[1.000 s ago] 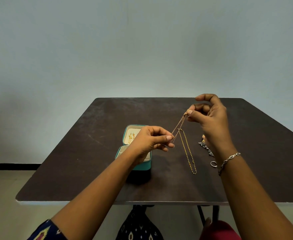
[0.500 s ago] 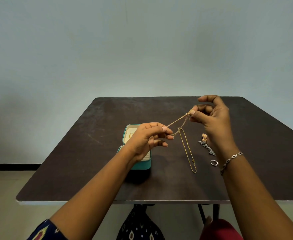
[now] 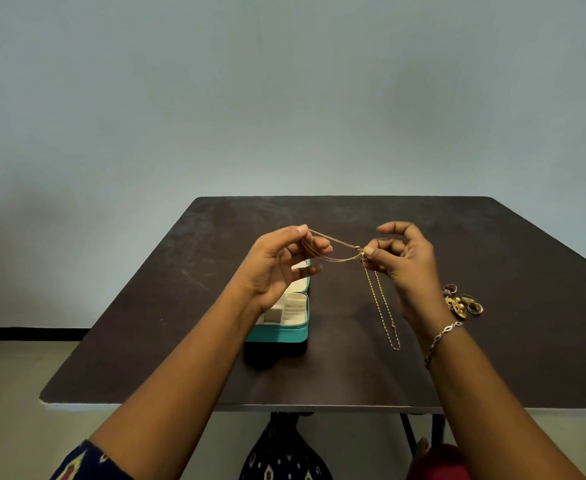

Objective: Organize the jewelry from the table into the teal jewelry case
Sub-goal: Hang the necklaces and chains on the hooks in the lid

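A thin gold chain necklace (image 3: 336, 245) is stretched in the air between both hands. My left hand (image 3: 277, 268) pinches one end above the teal jewelry case (image 3: 281, 332), which lies open with cream compartments and is partly hidden by that hand. My right hand (image 3: 402, 258) pinches the other end near its clasp. A second gold chain (image 3: 383, 310) lies on the dark table (image 3: 354, 375) below my right hand. A small heap of rings and earrings (image 3: 461, 303) rests on the table right of my right wrist.
The table's near edge (image 3: 215, 407) runs across the lower frame, with patterned fabric and a red object below it. A plain grey wall stands behind. A silver bracelet (image 3: 442, 336) is on my right wrist.
My left hand has risen and moved left, drawing the thin chain out nearly level between the hands. The right hand has shifted slightly, uncovering the heap of rings and earrings.
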`<state>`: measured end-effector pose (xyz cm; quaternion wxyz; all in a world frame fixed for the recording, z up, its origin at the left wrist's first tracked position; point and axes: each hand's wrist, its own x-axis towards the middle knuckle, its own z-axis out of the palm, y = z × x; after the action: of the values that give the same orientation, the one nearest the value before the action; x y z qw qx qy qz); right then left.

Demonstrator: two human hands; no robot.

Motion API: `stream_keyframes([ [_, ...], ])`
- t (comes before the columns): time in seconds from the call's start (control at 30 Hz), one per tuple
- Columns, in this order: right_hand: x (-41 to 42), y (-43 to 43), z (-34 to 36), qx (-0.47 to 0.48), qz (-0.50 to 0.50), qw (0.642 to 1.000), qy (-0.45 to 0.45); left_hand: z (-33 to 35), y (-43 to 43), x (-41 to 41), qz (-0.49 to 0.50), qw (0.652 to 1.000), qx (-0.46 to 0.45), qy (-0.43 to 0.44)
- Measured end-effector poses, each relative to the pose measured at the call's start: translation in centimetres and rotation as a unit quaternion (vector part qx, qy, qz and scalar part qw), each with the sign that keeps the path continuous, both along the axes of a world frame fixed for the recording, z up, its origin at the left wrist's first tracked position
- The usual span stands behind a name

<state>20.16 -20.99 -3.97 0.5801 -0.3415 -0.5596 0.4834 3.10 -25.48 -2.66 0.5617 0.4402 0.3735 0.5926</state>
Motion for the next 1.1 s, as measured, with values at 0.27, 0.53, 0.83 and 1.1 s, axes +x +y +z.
stream_keyframes([
  [0.27, -3.3, -0.5, -1.9, -0.067, 0.044, 0.997, 0.022, 1.1, 0.1, -2.1, 0.080, 0.996, 0.003, 0.028],
  [0.53, -4.8, -0.8, -2.5, -0.119, 0.093, 0.989, -0.005, 1.9, 0.0, -2.9, 0.131, 0.990, -0.009, 0.049],
  [0.83, -4.6, -0.9, -0.3, -0.017, 0.096, 0.991, -0.091, 2.8, -0.3, -3.7, 0.158, 0.974, -0.015, 0.165],
  [1.1, -4.6, -0.9, 3.4, 0.125, 0.062, 0.974, -0.179, 3.3, -0.8, -3.5, 0.132, 0.964, -0.012, 0.230],
])
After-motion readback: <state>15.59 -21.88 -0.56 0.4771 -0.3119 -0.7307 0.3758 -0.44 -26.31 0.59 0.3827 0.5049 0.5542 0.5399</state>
